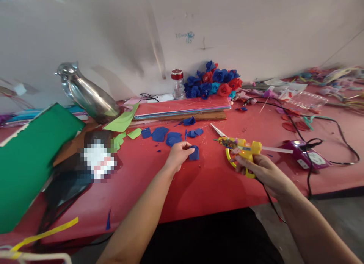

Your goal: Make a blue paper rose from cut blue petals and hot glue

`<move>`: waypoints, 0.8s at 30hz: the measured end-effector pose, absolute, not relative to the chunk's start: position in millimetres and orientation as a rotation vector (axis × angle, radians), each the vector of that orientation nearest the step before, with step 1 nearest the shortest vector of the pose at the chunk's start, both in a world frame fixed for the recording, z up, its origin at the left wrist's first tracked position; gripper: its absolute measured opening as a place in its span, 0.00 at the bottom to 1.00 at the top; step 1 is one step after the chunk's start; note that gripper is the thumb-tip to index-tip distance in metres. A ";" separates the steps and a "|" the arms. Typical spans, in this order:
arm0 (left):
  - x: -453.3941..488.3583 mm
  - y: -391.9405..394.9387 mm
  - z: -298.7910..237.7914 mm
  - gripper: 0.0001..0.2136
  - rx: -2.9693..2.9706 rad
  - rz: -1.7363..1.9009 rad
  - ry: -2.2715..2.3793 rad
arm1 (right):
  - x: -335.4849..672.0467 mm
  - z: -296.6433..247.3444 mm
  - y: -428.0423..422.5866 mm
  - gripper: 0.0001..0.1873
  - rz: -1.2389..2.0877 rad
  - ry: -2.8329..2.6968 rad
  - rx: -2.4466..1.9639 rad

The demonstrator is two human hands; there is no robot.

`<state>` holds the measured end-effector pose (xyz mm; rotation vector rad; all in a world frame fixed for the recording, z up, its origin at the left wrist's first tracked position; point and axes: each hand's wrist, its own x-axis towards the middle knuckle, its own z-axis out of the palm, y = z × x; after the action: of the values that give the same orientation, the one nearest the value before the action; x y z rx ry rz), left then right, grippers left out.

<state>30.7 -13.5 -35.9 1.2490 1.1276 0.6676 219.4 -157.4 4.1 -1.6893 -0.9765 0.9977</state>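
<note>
My left hand (pixel 178 155) pinches a small blue paper piece (pixel 195 153) just above the red table (pixel 199 188). My right hand (pixel 260 172) grips a yellow glue gun (pixel 241 148) whose nozzle points left toward the blue piece, with a glue stick jutting out of its back. More blue paper petals (pixel 166 135) lie just beyond my left hand. A pair of scissors (pixel 218 130) lies behind the glue gun's tip.
A bunch of blue and red paper flowers (pixel 212 82) leans on the wall beside a clear jar (pixel 178 84). A silver vase (pixel 88 93), green sheets (pixel 31 154), stacked coloured sheets (pixel 182 107) and a purple power strip (pixel 308 154) with cables are around.
</note>
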 end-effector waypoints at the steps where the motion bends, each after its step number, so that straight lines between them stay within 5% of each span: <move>1: 30.6 -12.9 -35.9 0.03 1.244 0.671 1.137 | 215.4 2.9 -158.1 0.27 0.997 -1.044 -1.705; 24: 29.7 -13.1 -35.0 0.04 1.255 0.656 1.251 | 175.9 -21.7 -143.0 0.18 0.788 -1.551 -1.885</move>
<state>29.7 -13.1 -35.0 1.2551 1.2509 0.6556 175.9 -143.0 -21.7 -1.8846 -1.5514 0.7885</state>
